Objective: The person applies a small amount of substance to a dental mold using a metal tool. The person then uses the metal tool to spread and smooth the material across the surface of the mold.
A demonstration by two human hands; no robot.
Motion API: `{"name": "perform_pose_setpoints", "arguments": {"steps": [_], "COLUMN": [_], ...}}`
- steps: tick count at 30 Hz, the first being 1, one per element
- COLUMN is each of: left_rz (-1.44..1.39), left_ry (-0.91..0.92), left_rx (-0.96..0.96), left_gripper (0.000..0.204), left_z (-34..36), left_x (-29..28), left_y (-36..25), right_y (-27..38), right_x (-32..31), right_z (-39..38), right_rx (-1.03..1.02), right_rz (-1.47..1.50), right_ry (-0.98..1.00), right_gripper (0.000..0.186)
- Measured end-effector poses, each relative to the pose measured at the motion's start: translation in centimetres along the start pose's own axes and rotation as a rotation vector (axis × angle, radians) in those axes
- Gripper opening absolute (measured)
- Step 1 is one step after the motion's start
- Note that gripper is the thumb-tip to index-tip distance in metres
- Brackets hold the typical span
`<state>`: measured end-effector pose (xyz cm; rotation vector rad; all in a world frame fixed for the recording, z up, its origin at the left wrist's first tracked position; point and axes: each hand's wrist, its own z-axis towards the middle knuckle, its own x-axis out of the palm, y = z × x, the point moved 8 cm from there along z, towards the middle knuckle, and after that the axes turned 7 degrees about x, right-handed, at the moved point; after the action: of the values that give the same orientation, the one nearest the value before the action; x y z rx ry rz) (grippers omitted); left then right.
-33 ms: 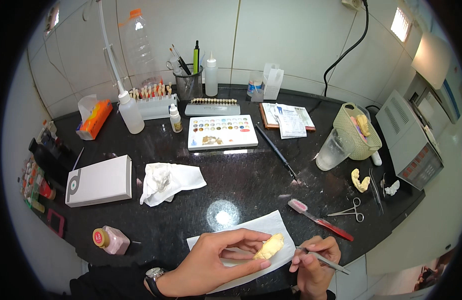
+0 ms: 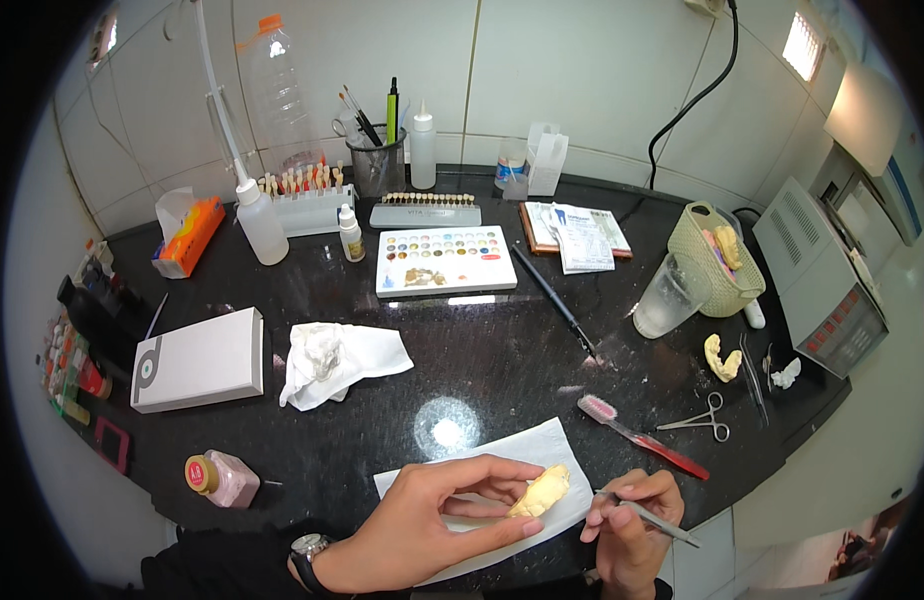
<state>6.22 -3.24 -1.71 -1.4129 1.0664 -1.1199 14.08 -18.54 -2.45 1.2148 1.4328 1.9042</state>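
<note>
Over a white paper sheet, my left hand grips a pale yellow dental cast between thumb and fingers, a black wristwatch on that wrist. Just right of it, my right hand is closed on a slim metal instrument, whose tip points toward the cast. A red-handled brush and a scissor-like clamp lie beyond my right hand.
A paint palette, a white box, a crumpled tissue and a pink jar sit on the black counter. At right are another cast, a glass, a basket and a grey machine.
</note>
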Motion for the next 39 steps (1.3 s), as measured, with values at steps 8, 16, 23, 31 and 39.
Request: {"name": "perform_pose_setpoints", "arguments": {"steps": [8,16,23,31,39], "left_rz": [-0.010,0.019,0.038,0.021,0.008], "left_ry": [0.020,0.034,0.007,0.022,0.086], "left_rx": [0.020,0.079,0.033,0.011,-0.014], "left_gripper": [0.047,0.049,0.048,0.048,0.048], "left_z": [0.0,-0.2,-0.1,-0.2,0.2], "left_x": [0.0,0.1,0.4,0.6,1.1], "left_y": [0.1,-0.5,-0.7,-0.6,-0.5], "right_y": [0.1,-0.9,0.0,2.0,2.3], "right_x": [0.2,-0.8,-0.8,2.0,2.1], "right_z": [0.1,0.6,0.6,-0.1,-0.3], "right_rx": [0.072,0.025,-0.059,-0.280,-0.281], "right_rz": [0.071,0.051,-0.005,-0.163,-0.269], "right_ry": [0.062,-0.078,-0.065,0.098,0.087], "right_gripper": [0.019,0.027,0.020,0.011,0.011]}}
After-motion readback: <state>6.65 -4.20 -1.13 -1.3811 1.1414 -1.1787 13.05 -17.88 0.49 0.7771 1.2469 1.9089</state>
